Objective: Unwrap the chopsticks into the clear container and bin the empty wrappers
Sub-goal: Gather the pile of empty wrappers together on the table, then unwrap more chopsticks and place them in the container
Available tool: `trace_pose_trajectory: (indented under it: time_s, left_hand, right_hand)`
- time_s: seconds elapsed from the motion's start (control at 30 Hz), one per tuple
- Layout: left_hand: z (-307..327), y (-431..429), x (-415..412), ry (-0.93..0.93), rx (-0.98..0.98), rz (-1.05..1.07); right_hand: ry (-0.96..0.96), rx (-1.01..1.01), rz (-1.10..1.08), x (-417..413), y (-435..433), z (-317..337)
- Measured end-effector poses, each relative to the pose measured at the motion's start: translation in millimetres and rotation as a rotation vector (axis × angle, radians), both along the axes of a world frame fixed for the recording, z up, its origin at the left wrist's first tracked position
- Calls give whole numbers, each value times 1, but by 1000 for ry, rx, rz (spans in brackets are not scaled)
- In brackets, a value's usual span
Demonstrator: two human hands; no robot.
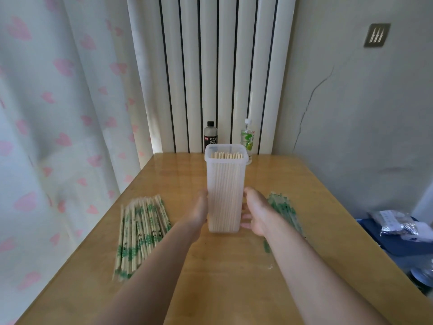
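A tall clear container (225, 181) stands upright in the middle of the wooden table (210, 277), packed with several bare chopsticks whose tips show at its open top. My left hand (200, 208) presses its lower left side and my right hand (256, 211) its lower right side, so both hands grip it. A pile of several wrapped chopsticks (140, 231) with green print lies on the table to the left. A heap of empty clear wrappers (284, 211) with green print lies to the right, partly hidden by my right hand and forearm.
A dark soda bottle (210, 136) and a clear green-labelled bottle (248, 139) stand at the table's far edge before a radiator. A curtain hangs at left. Off the right edge sits a blue bin (398, 240) holding packets and bags.
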State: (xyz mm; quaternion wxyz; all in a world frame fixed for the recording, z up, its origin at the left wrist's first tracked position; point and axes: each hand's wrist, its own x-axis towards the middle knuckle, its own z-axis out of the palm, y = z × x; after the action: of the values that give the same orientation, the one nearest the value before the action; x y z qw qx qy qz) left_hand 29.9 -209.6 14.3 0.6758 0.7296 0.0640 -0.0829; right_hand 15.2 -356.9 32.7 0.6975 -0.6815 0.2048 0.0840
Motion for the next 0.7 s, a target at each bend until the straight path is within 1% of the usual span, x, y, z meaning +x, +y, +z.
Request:
trace_pose_trajectory:
  time_s: [0.13,0.27,0.4,0.47,0.53,0.6,0.63,0.7]
  left_hand:
    - [-4,-1,0,-2,-19,23]
    - [-4,0,-4,-5,-4,16]
    - [-5,11,-8,-34,69,53]
    - [-7,21,-11,-70,116,85]
    - [-6,32,-15,-126,152,123]
    - [-5,47,-19,-212,216,162]
    - [-6,56,-23,-252,281,177]
    - [-11,79,-29,-326,510,211]
  right_hand:
    - [2,1,0,0,-1,-4]
    - [-12,-37,-45,-4,0,-9]
    - [-54,-206,-225,-11,6,-19]
    - [-90,-272,-224,-16,11,-25]
    - [-108,-294,-172,-24,23,-28]
    - [-125,-292,-119,-31,41,-29]
    - [-145,-298,-86,-35,51,-30]
    - [-191,-323,12,-41,72,-34]
